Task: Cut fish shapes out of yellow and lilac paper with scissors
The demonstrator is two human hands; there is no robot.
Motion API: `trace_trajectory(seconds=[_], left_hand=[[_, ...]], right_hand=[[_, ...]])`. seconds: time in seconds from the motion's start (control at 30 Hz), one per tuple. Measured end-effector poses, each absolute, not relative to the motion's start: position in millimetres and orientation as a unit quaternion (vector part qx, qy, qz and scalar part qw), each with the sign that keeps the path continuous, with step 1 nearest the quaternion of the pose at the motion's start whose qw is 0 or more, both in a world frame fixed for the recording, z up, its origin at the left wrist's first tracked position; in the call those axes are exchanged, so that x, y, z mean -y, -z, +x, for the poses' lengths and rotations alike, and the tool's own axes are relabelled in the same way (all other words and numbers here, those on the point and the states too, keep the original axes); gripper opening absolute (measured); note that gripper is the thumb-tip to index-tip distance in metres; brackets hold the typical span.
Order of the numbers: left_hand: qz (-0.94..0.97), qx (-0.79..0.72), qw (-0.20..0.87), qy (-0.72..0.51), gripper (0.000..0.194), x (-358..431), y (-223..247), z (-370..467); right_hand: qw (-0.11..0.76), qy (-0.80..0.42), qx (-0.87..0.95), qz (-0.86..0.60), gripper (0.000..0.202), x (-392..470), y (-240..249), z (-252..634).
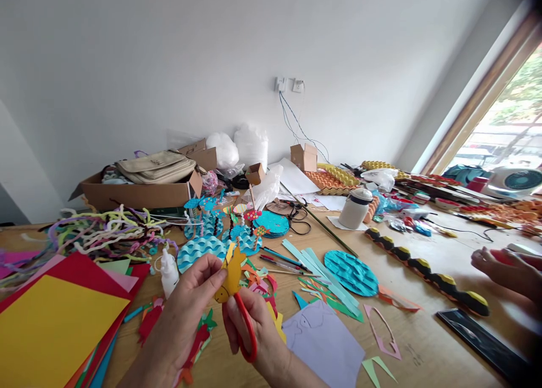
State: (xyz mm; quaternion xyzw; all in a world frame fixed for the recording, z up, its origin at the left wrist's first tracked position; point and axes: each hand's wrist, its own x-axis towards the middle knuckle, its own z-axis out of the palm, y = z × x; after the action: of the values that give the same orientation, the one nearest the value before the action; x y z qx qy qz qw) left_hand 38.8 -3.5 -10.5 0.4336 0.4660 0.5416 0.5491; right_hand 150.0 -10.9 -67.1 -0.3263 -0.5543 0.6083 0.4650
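My left hand [192, 292] pinches a yellow paper fish [233, 272] between thumb and fingers, with a drawn eye and mouth at its lower end. A pair of red-handled scissors [247, 328] is in my right hand [260, 331], fingers through the loops. The blades are mostly hidden behind the paper. Under and around my hands lie coloured paper scraps [199, 343]. Right of my right hand rests a lilac sheet [324, 337] with fish outlines drawn on it. A white glue bottle [169, 272] stands just beyond my left hand.
Coloured paper sheets [63, 326] are stacked at left, pipe cleaners [114, 230] behind them. Blue wavy bases [201, 252] carry small fish on stems. A blue disc [351, 271], a black-and-yellow egg-carton strip [423, 269] and a phone [483, 343] lie rightward. Another person's hands [508, 272] are at far right.
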Motion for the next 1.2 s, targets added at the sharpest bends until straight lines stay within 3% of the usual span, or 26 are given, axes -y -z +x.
trace_trajectory(seconds=[0.27,0.47,0.67,0.9,1.07,1.2], left_hand=[[0.455,-0.485,0.533,-0.523,0.017,10,16,17],[0.459,-0.520,0.451,-0.561,0.015,7,10,-2],[0.583,-0.504,0.426,-0.474,0.008,2,14,-3],[0.628,-0.485,0.468,-0.389,0.007,1,13,8],[0.663,-0.483,0.414,-0.394,0.012,1,8,11],[0.667,-0.465,0.432,-0.391,0.014,-3,5,14]], right_hand=[[0.470,-0.608,0.538,-0.346,0.052,6,64,152],[0.494,-0.562,0.528,-0.401,0.042,-12,51,188],[0.506,-0.511,0.540,-0.437,0.033,-16,34,213],[0.414,-0.503,0.638,-0.411,0.025,-14,5,198],[0.334,-0.492,0.688,-0.416,0.013,-16,1,192],[0.331,-0.476,0.709,-0.401,0.012,-17,5,190]])
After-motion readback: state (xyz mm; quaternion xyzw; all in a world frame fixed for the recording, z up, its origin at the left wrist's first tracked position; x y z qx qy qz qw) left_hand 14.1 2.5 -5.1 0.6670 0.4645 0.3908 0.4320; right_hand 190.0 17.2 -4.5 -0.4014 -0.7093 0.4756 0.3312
